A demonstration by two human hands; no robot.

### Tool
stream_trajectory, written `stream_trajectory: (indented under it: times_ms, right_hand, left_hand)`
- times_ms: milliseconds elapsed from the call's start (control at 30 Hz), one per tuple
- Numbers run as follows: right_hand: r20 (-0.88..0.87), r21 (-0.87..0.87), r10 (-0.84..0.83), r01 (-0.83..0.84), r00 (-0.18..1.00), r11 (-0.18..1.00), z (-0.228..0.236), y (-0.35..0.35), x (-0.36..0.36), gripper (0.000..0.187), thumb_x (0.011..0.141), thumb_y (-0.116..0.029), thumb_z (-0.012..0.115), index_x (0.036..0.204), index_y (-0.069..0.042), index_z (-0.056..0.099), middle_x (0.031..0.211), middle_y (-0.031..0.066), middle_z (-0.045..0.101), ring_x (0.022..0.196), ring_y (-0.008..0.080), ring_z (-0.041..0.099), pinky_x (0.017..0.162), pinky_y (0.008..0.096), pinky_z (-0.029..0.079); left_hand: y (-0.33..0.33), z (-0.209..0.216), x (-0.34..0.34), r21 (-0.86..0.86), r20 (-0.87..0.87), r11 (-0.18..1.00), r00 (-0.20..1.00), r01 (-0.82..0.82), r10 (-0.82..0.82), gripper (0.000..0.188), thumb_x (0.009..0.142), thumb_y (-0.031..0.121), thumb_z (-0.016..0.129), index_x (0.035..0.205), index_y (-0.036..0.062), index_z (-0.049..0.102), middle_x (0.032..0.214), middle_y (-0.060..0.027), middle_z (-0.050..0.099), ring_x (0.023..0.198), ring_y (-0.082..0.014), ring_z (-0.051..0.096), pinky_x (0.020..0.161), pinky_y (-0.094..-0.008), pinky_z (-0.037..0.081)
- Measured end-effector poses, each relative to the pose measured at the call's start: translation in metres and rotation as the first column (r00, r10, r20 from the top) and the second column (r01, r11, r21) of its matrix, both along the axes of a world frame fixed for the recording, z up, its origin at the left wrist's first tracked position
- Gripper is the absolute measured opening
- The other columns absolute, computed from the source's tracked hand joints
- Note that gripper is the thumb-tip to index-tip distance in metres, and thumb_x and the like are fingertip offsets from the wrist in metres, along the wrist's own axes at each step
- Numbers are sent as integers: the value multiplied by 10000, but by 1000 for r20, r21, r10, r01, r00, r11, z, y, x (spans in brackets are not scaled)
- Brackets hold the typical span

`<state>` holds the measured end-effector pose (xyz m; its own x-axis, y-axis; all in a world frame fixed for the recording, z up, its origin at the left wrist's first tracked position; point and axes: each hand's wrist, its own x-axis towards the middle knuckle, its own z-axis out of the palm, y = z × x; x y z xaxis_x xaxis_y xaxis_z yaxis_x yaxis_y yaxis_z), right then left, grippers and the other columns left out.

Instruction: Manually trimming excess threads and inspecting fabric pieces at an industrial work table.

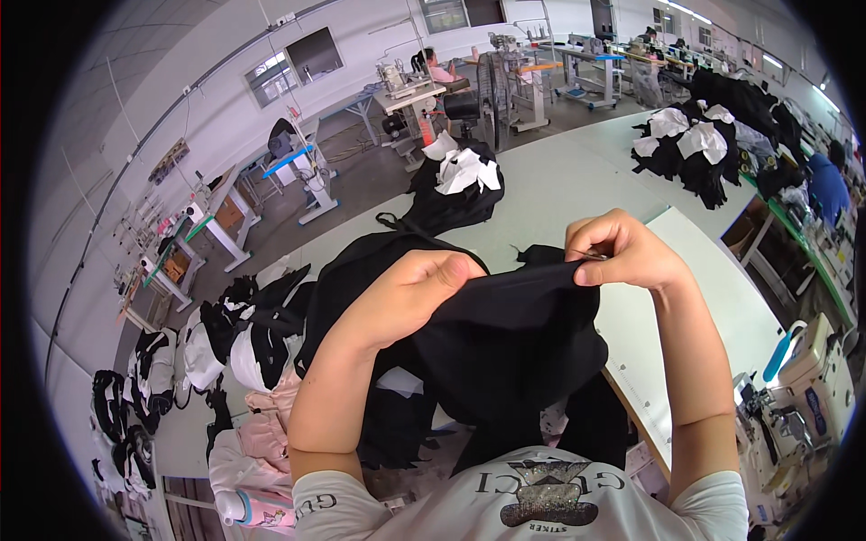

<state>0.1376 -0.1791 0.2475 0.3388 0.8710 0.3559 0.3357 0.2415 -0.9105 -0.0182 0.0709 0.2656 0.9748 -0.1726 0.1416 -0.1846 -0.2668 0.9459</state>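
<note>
A piece of black fabric (pixel 514 352) hangs between my two hands, its upper edge pulled fairly straight. My left hand (pixel 419 293) is closed on the left part of that edge, its thumb on top and the other fingers mostly hidden. At the right end, my right hand (pixel 627 252) pinches the edge between thumb and fingers. A small, thin dark thing shows in the right hand's fingers, too small to name. More black cloth (pixel 361 257) lies on the table beyond and left of my left hand, with a strap-like loop at its far side.
The pale table (pixel 550 185) carries a black and white cloth pile (pixel 465 176) at its far side and another heap (pixel 695 144) far right. Pink garments (pixel 271 428) and a bottle (pixel 262 508) are at near left. A sewing machine (pixel 812 374) stands at right. A person (pixel 440 70) sits far off.
</note>
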Motion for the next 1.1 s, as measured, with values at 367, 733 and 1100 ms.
stream_trajectory:
  times_ms: [367,733,1100]
  right_hand:
    - [-104,-205,141,-160,985,966,-29,-25,7,117,753,-47,719,768,-13,608,634,-65,502,567,20,417,510,199,324]
    - [-188,-174,-5,-28,982,984,-49,-66,26,278,676,-164,829,792,21,656,658,-12,598,569,49,490,529,200,374]
    - [-134,-216,-115,85,984,973,-47,-94,27,321,687,-216,830,810,31,667,637,-15,577,551,44,455,507,201,352]
  left_hand:
    - [26,21,-9,27,124,974,967,-226,221,134,840,143,679,851,14,643,774,50,585,717,-38,501,669,-206,406]
    - [78,22,-32,35,238,903,881,-428,408,226,801,213,745,835,13,646,751,55,556,697,-34,474,663,-192,370]
    - [90,12,-49,8,250,871,845,-491,473,300,807,300,738,825,18,637,774,30,597,732,-53,525,700,-194,396]
